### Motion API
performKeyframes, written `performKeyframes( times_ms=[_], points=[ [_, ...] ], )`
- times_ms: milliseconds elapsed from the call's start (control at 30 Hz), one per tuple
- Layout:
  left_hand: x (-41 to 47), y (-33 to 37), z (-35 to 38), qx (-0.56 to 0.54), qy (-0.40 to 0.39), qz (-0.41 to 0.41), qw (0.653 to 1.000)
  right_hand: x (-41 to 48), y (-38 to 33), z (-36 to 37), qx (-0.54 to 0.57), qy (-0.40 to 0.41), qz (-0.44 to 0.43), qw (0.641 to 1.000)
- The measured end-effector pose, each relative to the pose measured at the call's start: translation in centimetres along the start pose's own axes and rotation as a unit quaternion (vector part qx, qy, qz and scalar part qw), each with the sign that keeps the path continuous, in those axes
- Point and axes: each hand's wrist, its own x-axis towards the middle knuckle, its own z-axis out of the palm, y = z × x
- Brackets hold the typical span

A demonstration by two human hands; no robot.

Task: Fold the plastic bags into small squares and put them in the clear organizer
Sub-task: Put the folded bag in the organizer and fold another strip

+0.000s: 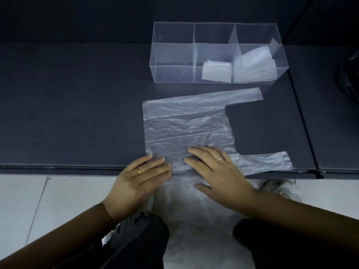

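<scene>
**Two slots filled, one bag flat and barely begun**

A plastic bag [186,131] lies spread flat on the dark table [77,113]. Its two handles point right and its near part reaches the table's near edge. Both hands lie on that near part. The left hand [143,177] has straight fingers on the bag's near left corner. The right hand [219,169] lies palm down beside it, fingers stretched out toward the left. Neither hand grasps anything — they only press or smooth the film.

A strip along the bag's far edge looks doubled, but I cannot tell whether that is a first fold or just the bag's own pleat. I judge the folding of this bag to be at its very start.

Just past the bag, on the far side, stands the clear organizer [172,55], with six slots in two rows of three. A small folded square [216,72] sits in the near middle slot. A larger folded bundle [254,66] leans in the near right slot; how many bags it holds cannot be told. I see nothing in the two left slots.

Below the table's near edge, between the person's knees, lies more clear plastic [194,220] — likely bags yet to be folded, number unclear. So a few are done, this one has to be folded small and dropped in, and probably more follow
</scene>
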Motion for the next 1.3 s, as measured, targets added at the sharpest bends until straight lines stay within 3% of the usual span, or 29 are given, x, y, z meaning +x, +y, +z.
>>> performKeyframes(
  times_ms=[100, 167, 267, 333, 433, 567, 633, 767, 933, 1000, 1067, 1167, 1300],
  points=[
    [0.5, 0.6, -0.6, -0.041, 0.043, -0.02, 0.998, -0.9, 1.2, -0.4, 0.056, 0.071, 0.009, 0.996],
    [1.3, 0.6, -1.8, -0.104, 0.037, -0.098, 0.989, -2.0, 2.3, -1.2, 0.075, 0.092, 0.012, 0.993],
    [2.6, 0.2, -5.0, -0.275, 0.004, -0.28, 0.92, -3.5, 4.7, -4.0, 0.135, 0.046, 0.086, 0.986],
    [3.3, -0.6, -6.7, -0.347, -0.035, -0.339, 0.874, -4.3, 6.3, -6.5, 0.233, -0.009, 0.171, 0.957],
    [4.7, -2.6, -8.4, -0.391, -0.06, -0.381, 0.836, -5.0, 9.0, -8.8, 0.328, 0.002, 0.23, 0.916],
    [7.2, -6.1, -8.4, -0.414, -0.01, -0.445, 0.794, -3.7, 12.4, -9.7, 0.441, 0.043, 0.29, 0.848],
    [8.5, -7.8, -7.2, -0.399, 0.014, -0.47, 0.787, -2.5, 13.9, -9.0, 0.44, 0.053, 0.329, 0.834],
    [9.9, -9.8, -4.1, -0.355, 0.058, -0.495, 0.791, -0.2, 16.4, -6.8, 0.383, 0.096, 0.422, 0.816],
    [10.1, -9.7, -2.4, -0.209, 0.102, -0.49, 0.84, 1.1, 17.4, -5.6, 0.315, 0.12, 0.466, 0.818],
    [10.4, -8.4, -2.5, -0.076, 0.147, -0.429, 0.888, 1.3, 17.4, -5.4, 0.291, 0.126, 0.469, 0.824],
    [10.9, -6.2, -2.3, 0.004, 0.162, -0.31, 0.937, 1.4, 17.3, -5.3, 0.271, 0.127, 0.47, 0.83],
    [11.5, -3.1, -1.0, 0.0, 0.055, -0.21, 0.976, 1.8, 17.2, -5.5, 0.248, 0.116, 0.47, 0.839],
    [10.8, -2.3, 1.5, 0.008, -0.109, -0.257, 0.96, 2.1, 16.4, -6.3, 0.215, 0.088, 0.481, 0.845]
  ],
)
